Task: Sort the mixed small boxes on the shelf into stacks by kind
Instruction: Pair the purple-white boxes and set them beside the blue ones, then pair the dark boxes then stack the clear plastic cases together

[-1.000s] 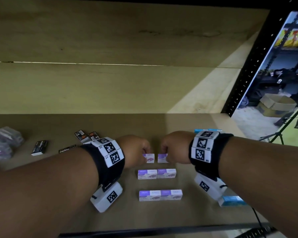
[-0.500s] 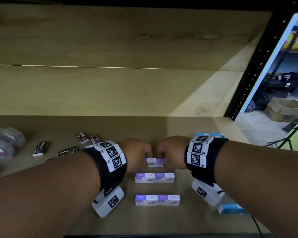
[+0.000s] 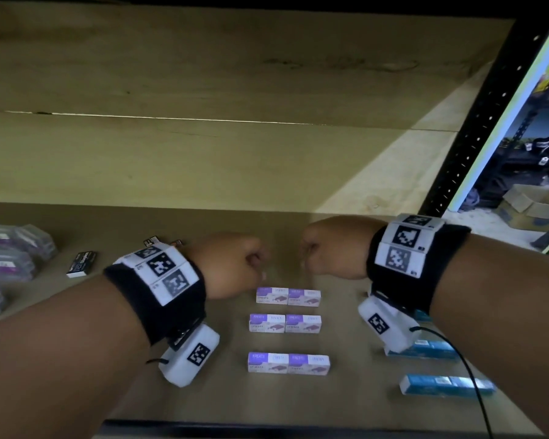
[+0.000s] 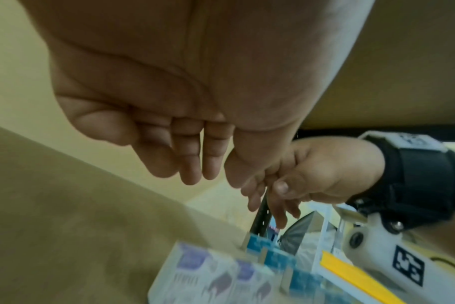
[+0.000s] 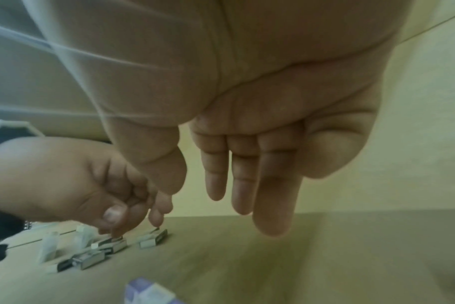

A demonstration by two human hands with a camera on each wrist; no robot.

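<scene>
On the shelf [image 3: 346, 403] front, mid: purple-and-white boxes [image 3: 288, 323], six small cardboard rectangles, paired end to end in three rows, printed tops up, sharp edges. My left hand [image 3: 229, 264] and right hand [image 3: 333, 248] hang above the far row, not touching it, holding nothing; wrist views show my fingers loose and hanging down. Blue boxes [image 3: 446, 385], longer and glossy, lie in rows on the right. Black boxes [image 3: 81, 264] scattered on the left. Clear plastic cases [image 3: 7, 258] at far left. Shelf is matte tan board.
</scene>
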